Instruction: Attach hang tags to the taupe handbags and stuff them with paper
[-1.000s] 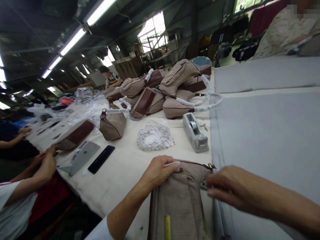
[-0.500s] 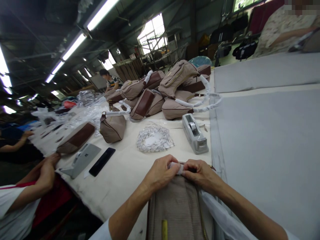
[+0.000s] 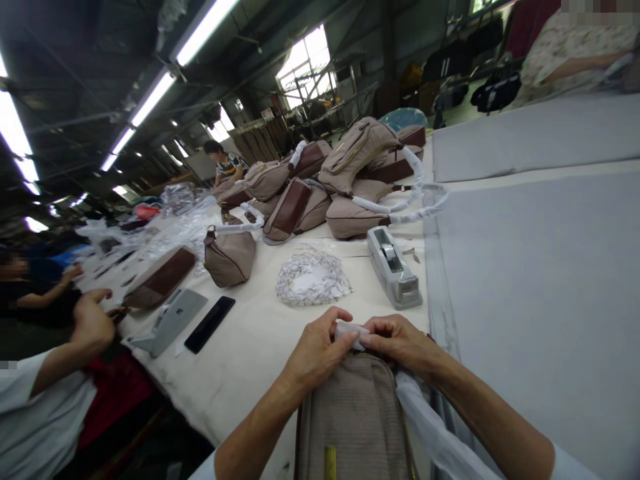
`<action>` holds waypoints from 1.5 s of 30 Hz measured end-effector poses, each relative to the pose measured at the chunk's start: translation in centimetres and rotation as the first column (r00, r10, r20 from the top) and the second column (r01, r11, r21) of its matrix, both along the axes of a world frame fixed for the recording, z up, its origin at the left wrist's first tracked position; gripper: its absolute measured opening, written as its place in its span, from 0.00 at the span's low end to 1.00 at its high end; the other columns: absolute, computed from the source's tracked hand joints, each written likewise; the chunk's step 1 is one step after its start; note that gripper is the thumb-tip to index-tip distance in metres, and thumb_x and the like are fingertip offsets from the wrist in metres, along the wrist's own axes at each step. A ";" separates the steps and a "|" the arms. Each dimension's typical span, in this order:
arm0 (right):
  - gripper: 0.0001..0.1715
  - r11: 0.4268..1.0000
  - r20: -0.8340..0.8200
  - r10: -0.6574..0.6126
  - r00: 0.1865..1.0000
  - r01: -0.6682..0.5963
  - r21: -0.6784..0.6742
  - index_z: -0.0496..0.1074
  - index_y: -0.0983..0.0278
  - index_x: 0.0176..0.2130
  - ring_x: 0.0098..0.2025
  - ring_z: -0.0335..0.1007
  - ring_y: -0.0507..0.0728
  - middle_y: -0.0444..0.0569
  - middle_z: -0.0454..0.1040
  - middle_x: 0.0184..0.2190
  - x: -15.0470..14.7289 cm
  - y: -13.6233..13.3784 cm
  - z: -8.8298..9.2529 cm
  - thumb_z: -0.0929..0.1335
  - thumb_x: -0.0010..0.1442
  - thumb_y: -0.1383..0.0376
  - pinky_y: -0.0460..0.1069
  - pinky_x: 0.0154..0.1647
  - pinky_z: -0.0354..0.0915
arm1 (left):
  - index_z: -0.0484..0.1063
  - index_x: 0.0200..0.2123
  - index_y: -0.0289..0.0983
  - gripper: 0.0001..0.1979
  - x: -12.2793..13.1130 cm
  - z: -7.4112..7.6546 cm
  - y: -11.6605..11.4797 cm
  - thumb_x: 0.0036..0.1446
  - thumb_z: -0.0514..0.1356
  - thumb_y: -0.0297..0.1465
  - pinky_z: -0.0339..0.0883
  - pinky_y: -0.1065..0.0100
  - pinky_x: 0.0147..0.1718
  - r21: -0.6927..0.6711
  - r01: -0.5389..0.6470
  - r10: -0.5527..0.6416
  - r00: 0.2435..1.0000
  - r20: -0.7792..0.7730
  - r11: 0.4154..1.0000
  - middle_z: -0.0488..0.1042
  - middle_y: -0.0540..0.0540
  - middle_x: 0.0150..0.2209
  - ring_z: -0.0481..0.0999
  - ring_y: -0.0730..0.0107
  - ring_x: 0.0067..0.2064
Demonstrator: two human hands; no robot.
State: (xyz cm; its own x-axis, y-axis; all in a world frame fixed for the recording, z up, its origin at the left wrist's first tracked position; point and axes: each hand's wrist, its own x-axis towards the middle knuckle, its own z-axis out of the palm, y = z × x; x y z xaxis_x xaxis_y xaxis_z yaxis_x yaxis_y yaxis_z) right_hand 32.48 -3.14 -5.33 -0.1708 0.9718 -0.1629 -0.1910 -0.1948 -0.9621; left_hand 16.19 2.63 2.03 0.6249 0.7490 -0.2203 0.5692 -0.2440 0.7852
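Observation:
A taupe handbag [image 3: 355, 420] with ribbed fabric and a yellow zip pull lies below my hands at the table's near edge. At its far end my left hand [image 3: 317, 350] pinches a small piece of white wrapping [image 3: 349, 329], thumb against fingers. My right hand [image 3: 405, 343] grips the same wrapping from the other side, its fingers curled together. What the wrapping covers is hidden by my fingers. A white-wrapped strap [image 3: 435, 430] runs from the bag's right side, under my right forearm.
Ahead stand a grey tape dispenser [image 3: 395, 270] and a bag of small white tags [image 3: 314, 277]. Behind them is a handbag pile [image 3: 345, 173]. To the left lie a phone [image 3: 210, 325], a second dispenser [image 3: 170, 323] and a co-worker's arm [image 3: 90, 327].
Both my hands keep hold of the white wrapping, which now shows a little more between them. The co-worker's hands at left have lifted and moved apart. The view has shifted slightly.

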 end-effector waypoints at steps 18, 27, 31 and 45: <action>0.22 1.000 -0.090 -0.004 0.996 0.002 -0.025 0.68 0.67 0.26 0.17 0.49 0.45 0.36 0.58 0.15 -0.9 0.1 -0.2 0.72 0.46 0.51 0.42 0.17 0.48 | 0.71 0.31 0.33 0.11 -1.3 -0.4 0.2 0.51 0.57 0.36 0.55 0.74 0.27 -0.090 0.010 -0.005 0.999 0.050 0.996 0.65 0.53 0.25 0.62 0.74 0.28; 0.20 1.000 -0.036 0.030 0.999 -0.029 0.007 0.69 0.66 0.29 0.17 0.49 0.45 0.36 0.58 0.16 -1.6 1.1 0.0 0.72 0.47 0.52 0.42 0.16 0.47 | 0.72 0.29 0.34 0.07 -1.9 -0.4 -0.4 0.52 0.56 0.31 0.58 0.73 0.31 -0.026 -0.078 0.081 0.992 0.099 0.997 0.69 0.51 0.27 0.66 0.72 0.31; 0.19 1.000 -0.040 -0.011 0.999 0.012 0.002 0.67 0.66 0.26 0.16 0.47 0.45 0.36 0.57 0.14 -1.9 0.9 0.1 0.71 0.47 0.52 0.42 0.16 0.45 | 0.72 0.33 0.34 0.08 -2.2 -0.4 -0.3 0.51 0.57 0.31 0.58 0.74 0.30 -0.087 -0.063 0.073 0.991 0.114 0.994 0.70 0.51 0.27 0.65 0.73 0.30; 0.12 0.961 0.184 -0.153 0.971 0.103 0.255 0.73 0.66 0.29 0.29 0.62 0.52 0.43 0.70 0.25 -2.9 0.1 0.2 0.68 0.55 0.59 0.44 0.30 0.57 | 0.73 0.33 0.33 0.06 -2.9 -0.6 -0.8 0.53 0.56 0.27 0.61 0.73 0.35 -0.077 -0.049 0.065 0.976 0.209 0.996 0.74 0.49 0.31 0.69 0.71 0.34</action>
